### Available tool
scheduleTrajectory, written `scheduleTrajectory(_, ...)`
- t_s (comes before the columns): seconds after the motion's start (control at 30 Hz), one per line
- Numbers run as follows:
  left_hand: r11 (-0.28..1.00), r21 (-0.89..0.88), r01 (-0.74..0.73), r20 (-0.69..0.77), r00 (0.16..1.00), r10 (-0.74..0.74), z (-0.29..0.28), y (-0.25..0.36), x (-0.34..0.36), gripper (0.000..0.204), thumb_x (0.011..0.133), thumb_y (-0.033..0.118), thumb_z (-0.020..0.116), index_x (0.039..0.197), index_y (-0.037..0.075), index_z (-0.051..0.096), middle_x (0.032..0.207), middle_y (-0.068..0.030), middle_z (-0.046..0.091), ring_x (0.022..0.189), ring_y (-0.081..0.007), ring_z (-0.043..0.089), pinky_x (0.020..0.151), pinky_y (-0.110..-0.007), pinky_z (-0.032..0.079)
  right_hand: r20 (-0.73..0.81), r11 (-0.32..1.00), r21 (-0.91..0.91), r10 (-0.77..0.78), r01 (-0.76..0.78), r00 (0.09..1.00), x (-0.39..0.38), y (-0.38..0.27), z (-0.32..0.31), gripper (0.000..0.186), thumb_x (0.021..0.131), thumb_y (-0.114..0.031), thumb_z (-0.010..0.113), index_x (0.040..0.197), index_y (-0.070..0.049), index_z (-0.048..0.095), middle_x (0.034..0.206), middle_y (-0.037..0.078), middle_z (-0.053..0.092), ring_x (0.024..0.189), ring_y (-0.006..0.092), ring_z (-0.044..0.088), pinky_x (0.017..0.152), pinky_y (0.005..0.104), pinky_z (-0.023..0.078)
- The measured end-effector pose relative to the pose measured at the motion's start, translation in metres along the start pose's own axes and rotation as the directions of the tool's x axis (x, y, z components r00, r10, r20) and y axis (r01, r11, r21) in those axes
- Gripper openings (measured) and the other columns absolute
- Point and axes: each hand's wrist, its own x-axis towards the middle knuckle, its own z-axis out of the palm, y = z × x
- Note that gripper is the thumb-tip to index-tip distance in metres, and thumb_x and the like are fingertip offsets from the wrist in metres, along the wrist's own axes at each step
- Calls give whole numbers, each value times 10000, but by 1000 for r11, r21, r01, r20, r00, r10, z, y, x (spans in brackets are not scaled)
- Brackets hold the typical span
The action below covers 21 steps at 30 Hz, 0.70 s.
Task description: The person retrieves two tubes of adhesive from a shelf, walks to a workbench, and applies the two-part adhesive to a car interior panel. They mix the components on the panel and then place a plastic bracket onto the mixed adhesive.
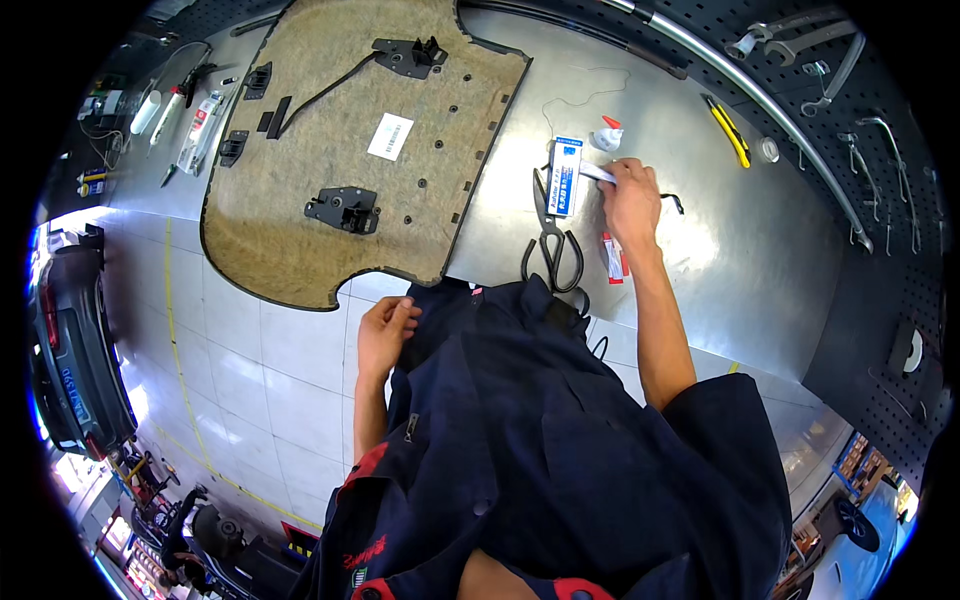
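My right hand (632,200) is over the metal bench, its fingers pinching a slim white piece (597,172), whose kind I cannot make out. The piece points left to a blue-and-white carton (565,178), and whether it is inside or just against it is unclear. Under the carton lies a pair of black-handled scissors (550,238). A red-and-white packet (613,258) rests near my right wrist. My left hand (384,335) hangs in front of the bench with loosely curled fingers and nothing visible in them. It is just below a brown fibre panel (300,170).
Black brackets (345,209) sit on the panel. A small white bottle with a red tip (607,136), a yellow utility knife (728,132) and a clear round container (768,150) are on the bench. Wrenches (800,40) hang on the pegboard. A dark car (75,350) stands left.
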Motion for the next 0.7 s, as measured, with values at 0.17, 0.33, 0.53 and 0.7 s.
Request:
scheduleTrajectory(0.17, 945, 198, -260, 80, 965, 249, 21, 27, -14, 248, 944, 209, 620, 1063, -2, 676, 901, -101, 719, 824, -153, 668, 746, -278, 513, -84, 983, 104, 158, -149, 984, -26, 24, -23, 209, 828, -139, 709, 1021, -61, 690, 977, 116, 671, 869, 273, 633, 771, 382, 504)
scheduleTrajectory(0.33, 889, 158, -430, 153, 900, 408, 28, 95, -46, 204, 916, 146, 668, 1080, 25, 677, 910, -105, 710, 817, -166, 670, 727, -276, 519, 158, 768, 625, 53, -142, 986, -58, -78, -53, 245, 852, -87, 705, 1087, -31, 664, 902, 88, 658, 761, 183, 620, 709, 294, 496)
scheduleTrajectory(0.53, 665, 376, -645, 96, 741, 665, -34, 147, -60, 303, 787, 60, 770, 1079, 53, 687, 960, -69, 704, 856, -165, 658, 707, -298, 524, 190, 684, 726, -98, -73, 977, -67, -131, -52, 235, 809, -55, 725, 1038, -27, 680, 919, 84, 658, 801, 191, 616, 714, 281, 486)
scheduleTrajectory(0.7, 239, 531, -813, 381, 481, 790, -23, 151, -45, 534, 751, 197, 782, 1243, 101, 597, 1072, -94, 653, 906, -306, 638, 788, -382, 519, 114, 580, 797, -417, 167, 902, -54, -175, -68, 267, 795, -87, 757, 1044, -24, 681, 936, 79, 660, 787, 184, 619, 691, 287, 488)
